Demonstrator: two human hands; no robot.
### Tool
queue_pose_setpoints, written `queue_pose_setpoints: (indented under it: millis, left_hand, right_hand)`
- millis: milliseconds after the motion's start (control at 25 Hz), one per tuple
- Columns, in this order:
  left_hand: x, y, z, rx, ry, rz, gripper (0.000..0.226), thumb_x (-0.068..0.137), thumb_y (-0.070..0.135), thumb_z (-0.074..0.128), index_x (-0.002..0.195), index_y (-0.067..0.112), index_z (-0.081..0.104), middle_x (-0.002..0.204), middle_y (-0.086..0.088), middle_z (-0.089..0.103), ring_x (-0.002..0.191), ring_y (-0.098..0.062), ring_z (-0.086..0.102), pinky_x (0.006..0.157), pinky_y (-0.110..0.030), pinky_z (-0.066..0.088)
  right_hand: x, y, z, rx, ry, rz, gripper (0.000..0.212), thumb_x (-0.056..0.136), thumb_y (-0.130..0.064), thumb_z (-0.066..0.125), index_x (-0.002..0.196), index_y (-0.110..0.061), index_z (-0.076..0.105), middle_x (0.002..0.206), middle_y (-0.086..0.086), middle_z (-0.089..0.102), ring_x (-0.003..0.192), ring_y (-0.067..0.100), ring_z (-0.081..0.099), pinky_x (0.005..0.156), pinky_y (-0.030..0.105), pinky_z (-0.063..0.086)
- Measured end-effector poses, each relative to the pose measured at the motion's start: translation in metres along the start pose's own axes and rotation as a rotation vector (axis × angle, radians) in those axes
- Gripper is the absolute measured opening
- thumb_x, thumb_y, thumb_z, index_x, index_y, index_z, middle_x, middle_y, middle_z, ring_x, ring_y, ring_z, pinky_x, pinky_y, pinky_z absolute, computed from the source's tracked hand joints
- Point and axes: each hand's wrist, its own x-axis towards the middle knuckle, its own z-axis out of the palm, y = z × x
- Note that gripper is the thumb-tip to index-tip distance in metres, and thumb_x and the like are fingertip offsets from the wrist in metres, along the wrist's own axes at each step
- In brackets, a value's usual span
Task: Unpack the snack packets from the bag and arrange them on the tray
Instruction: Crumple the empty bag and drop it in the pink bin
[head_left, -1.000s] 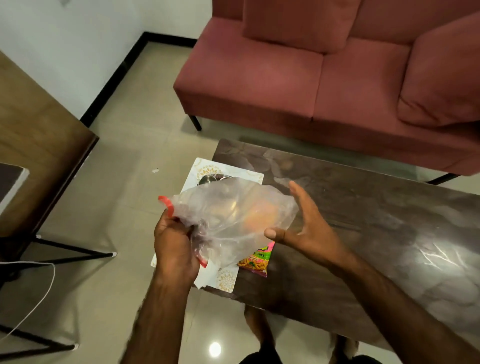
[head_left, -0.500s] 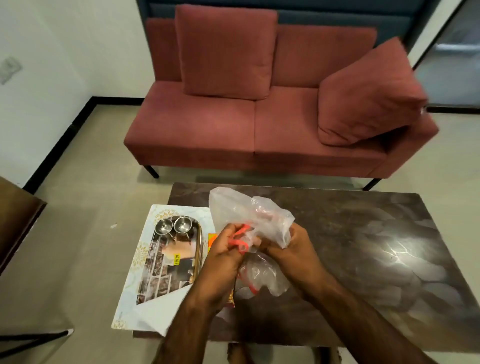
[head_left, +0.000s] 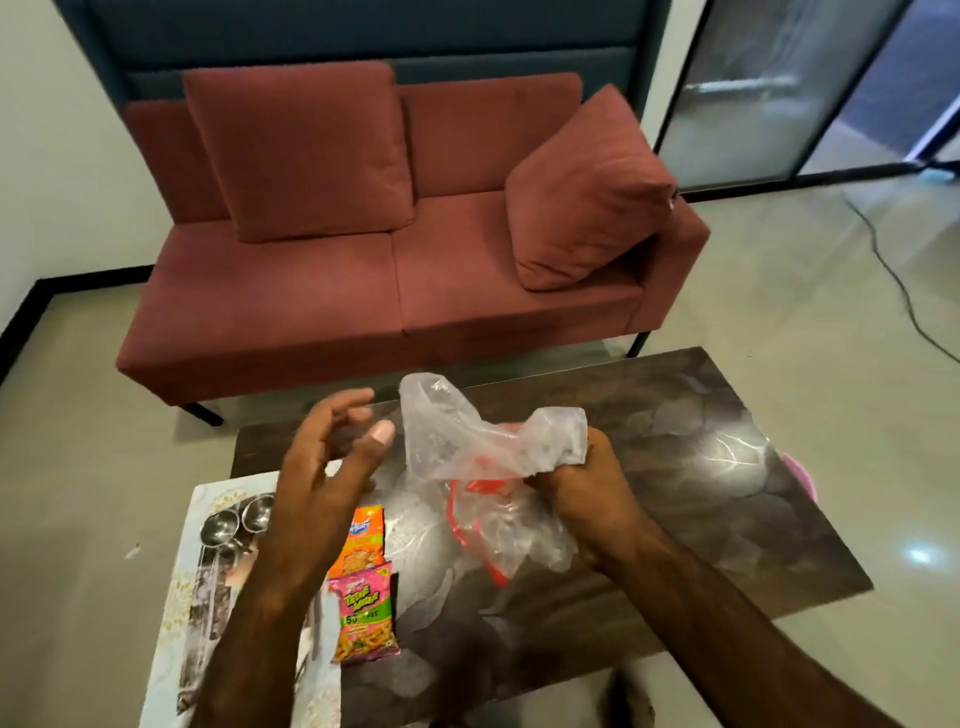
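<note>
**Snack packets out on the table, clear bag bunched in the right hand**

Snack packets, two of them, lie flat on the dark coffee table, near its left end: an orange packet and, just on the viewer's side of it and touching its lower edge, a pink and green packet. Both sit just right of the tray, a long shiny tray resting on a pale patterned mat at the table's left end. Two small steel bowls stand at the tray's far end. Neither packet is on the tray yet.

The right hand is clenched around the crumpled clear plastic bag, held above the table's middle. Red strips, probably the bag's handles or seal, show through the plastic. The bag looks limp, and whether anything remains inside cannot be told. The left hand hovers open beside the bag, fingers spread, gripping nothing, above the orange packet.

A dark red sofa stands beyond the table's far edge.

The step in hand seems to be emptying or setting aside the bag. To do it well, the person should feel through the plastic for leftover packets, put the bag down clear of the tray, then lift each packet by an edge and lay it flat on the tray's bare part, away from the bowls.
</note>
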Motion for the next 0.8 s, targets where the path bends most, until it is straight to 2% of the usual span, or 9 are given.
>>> queue_pose_setpoints:
  millis: [80, 160, 240, 320, 440, 480, 560, 680, 800]
  left_hand:
    - [0.001, 0.012, 0.039, -0.166, -0.275, -0.088, 0.056, 0.085, 0.048, 0.070, 0.138, 0.050, 0.051, 0.138, 0.008, 0.061, 0.122, -0.013, 0.065, 0.086, -0.037, 0.060]
    - [-0.004, 0.018, 0.077, -0.273, -0.450, -0.098, 0.054, 0.085, 0.035, 0.072, 0.136, 0.040, 0.057, 0.137, 0.004, 0.064, 0.118, -0.023, 0.068, 0.079, -0.046, 0.063]
    - [-0.015, 0.020, 0.124, -0.209, -0.474, -0.021, 0.047, 0.083, 0.015, 0.073, 0.127, 0.028, 0.063, 0.136, 0.003, 0.064, 0.112, -0.029, 0.069, 0.069, -0.053, 0.064]
    - [-0.025, 0.022, 0.180, -0.143, -0.488, -0.012, 0.049, 0.081, 0.011, 0.075, 0.125, 0.028, 0.063, 0.131, 0.010, 0.063, 0.111, -0.024, 0.068, 0.066, -0.048, 0.065]
    - [-0.036, 0.031, 0.253, -0.056, -0.570, 0.013, 0.061, 0.082, 0.022, 0.080, 0.131, 0.045, 0.052, 0.122, 0.019, 0.064, 0.106, -0.010, 0.069, 0.066, -0.026, 0.062]
    - [-0.037, 0.033, 0.273, 0.000, -0.566, 0.021, 0.062, 0.082, 0.024, 0.080, 0.130, 0.048, 0.050, 0.119, 0.019, 0.066, 0.101, -0.010, 0.071, 0.064, -0.027, 0.062]
    - [-0.037, 0.036, 0.307, 0.066, -0.491, 0.009, 0.055, 0.083, 0.027, 0.078, 0.126, 0.049, 0.052, 0.109, 0.010, 0.072, 0.084, -0.019, 0.075, 0.059, -0.041, 0.063]
    - [-0.031, 0.041, 0.339, -0.026, -0.374, -0.030, 0.031, 0.091, 0.029, 0.070, 0.118, 0.041, 0.060, 0.081, -0.004, 0.075, 0.054, -0.026, 0.070, 0.047, -0.049, 0.059]
    - [-0.018, 0.049, 0.359, -0.068, -0.390, -0.040, 0.020, 0.097, 0.019, 0.061, 0.113, 0.030, 0.065, 0.077, -0.013, 0.074, 0.042, -0.029, 0.062, 0.040, -0.045, 0.053]
  right_hand:
    - [-0.002, -0.005, -0.031, -0.030, -0.054, 0.007, 0.011, 0.089, -0.007, 0.074, 0.093, -0.013, 0.082, 0.092, 0.012, 0.081, 0.089, 0.030, 0.078, 0.076, 0.041, 0.064]
    - [-0.001, -0.008, -0.052, -0.053, -0.028, 0.014, 0.020, 0.091, -0.004, 0.071, 0.081, -0.018, 0.081, 0.082, 0.006, 0.079, 0.081, 0.025, 0.077, 0.071, 0.036, 0.063]
    - [0.001, -0.010, -0.084, -0.021, 0.067, 0.012, 0.028, 0.090, 0.000, 0.067, 0.070, -0.018, 0.074, 0.072, 0.003, 0.074, 0.074, 0.022, 0.073, 0.066, 0.034, 0.059]
    - [0.000, -0.012, -0.130, 0.013, 0.136, 0.029, 0.025, 0.088, -0.004, 0.067, 0.068, -0.017, 0.074, 0.072, 0.003, 0.075, 0.073, 0.021, 0.074, 0.065, 0.035, 0.060]
    - [-0.003, -0.007, -0.191, 0.044, 0.156, 0.109, 0.018, 0.091, -0.007, 0.066, 0.082, -0.017, 0.077, 0.084, 0.005, 0.080, 0.083, 0.022, 0.079, 0.065, 0.030, 0.062]
    - [-0.004, -0.005, -0.207, 0.047, 0.173, 0.145, 0.020, 0.093, -0.004, 0.063, 0.087, -0.018, 0.076, 0.084, 0.003, 0.080, 0.086, 0.022, 0.078, 0.063, 0.026, 0.061]
    - [-0.007, -0.004, -0.235, 0.174, 0.198, 0.201, 0.026, 0.089, -0.001, 0.064, 0.103, -0.021, 0.072, 0.088, 0.001, 0.081, 0.090, 0.022, 0.078, 0.063, 0.026, 0.061]
    - [-0.009, -0.016, -0.273, 0.381, 0.037, 0.167, 0.056, 0.077, -0.010, 0.070, 0.126, -0.035, 0.060, 0.114, -0.003, 0.077, 0.106, 0.022, 0.075, 0.079, 0.039, 0.063]
    - [-0.010, -0.025, -0.307, 0.190, -0.130, 0.089, 0.083, 0.077, -0.022, 0.082, 0.140, -0.056, 0.040, 0.128, -0.020, 0.067, 0.117, 0.015, 0.070, 0.080, 0.044, 0.063]
